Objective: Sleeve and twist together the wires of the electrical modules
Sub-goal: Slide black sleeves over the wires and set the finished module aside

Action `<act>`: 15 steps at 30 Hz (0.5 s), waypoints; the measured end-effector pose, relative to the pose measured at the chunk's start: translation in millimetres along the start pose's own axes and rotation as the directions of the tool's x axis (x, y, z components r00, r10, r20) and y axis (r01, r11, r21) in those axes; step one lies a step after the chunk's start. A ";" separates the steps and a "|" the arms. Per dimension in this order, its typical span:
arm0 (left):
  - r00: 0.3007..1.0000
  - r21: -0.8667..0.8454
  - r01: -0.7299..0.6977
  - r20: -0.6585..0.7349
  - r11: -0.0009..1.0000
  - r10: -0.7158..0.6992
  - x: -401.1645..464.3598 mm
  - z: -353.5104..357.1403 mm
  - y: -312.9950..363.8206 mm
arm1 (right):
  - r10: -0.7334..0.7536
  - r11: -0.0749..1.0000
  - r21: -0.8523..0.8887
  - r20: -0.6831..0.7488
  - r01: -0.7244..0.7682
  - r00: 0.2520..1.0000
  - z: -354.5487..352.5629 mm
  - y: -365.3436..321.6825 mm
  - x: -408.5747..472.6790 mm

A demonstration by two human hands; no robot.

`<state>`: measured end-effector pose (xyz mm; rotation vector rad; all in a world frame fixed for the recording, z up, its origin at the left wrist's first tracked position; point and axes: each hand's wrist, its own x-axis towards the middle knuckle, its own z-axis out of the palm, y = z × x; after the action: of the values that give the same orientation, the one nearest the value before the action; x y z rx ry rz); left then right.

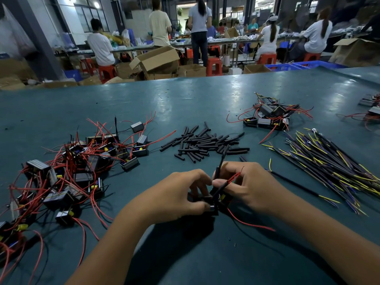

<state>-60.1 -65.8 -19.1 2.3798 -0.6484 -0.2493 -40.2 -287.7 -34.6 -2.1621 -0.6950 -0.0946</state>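
Note:
A small black electrical module point(213, 203) with red and black wires sits between my two hands near the table's front. My left hand point(176, 194) grips the module from the left, fingers curled round it. My right hand point(248, 186) pinches the module's wires, where a black sleeve point(221, 163) sticks up and a red wire point(234, 177) crosses my fingers. Another red wire point(253, 224) trails from the module to the right across the table.
A tangled heap of modules with red wires point(78, 167) lies at the left. Loose black sleeves point(205, 144) are piled ahead. Black cables with yellow and blue ends point(329, 167) fan out at the right. A smaller module group point(269, 118) sits far right. People work at benches behind.

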 end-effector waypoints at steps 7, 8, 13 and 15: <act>0.998 -0.037 -0.022 -0.056 0.999 0.020 -0.6 -1.3 0.6 | 0.047 0.987 -0.156 0.130 -0.026 0.990 -14.3 -8.2 -0.3; 0.999 -0.027 -0.018 -0.027 0.999 0.017 -1.4 -0.7 0.6 | 0.070 0.983 -0.181 0.163 -0.040 0.984 -17.5 -8.4 -0.8; 1.000 0.050 0.011 -0.012 0.999 -0.010 0.8 2.6 1.5 | 0.099 0.967 -0.252 0.304 -0.020 0.948 -28.5 -12.0 -4.8; 1.000 0.047 0.001 -0.014 0.999 -0.001 1.7 3.4 1.7 | 0.088 0.961 -0.275 0.316 0.002 0.945 -26.1 -12.2 -4.5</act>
<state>-60.4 -69.6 -20.7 2.4247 -0.6531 -0.2194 -45.9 -303.2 -10.5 -2.4878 -0.8614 0.2094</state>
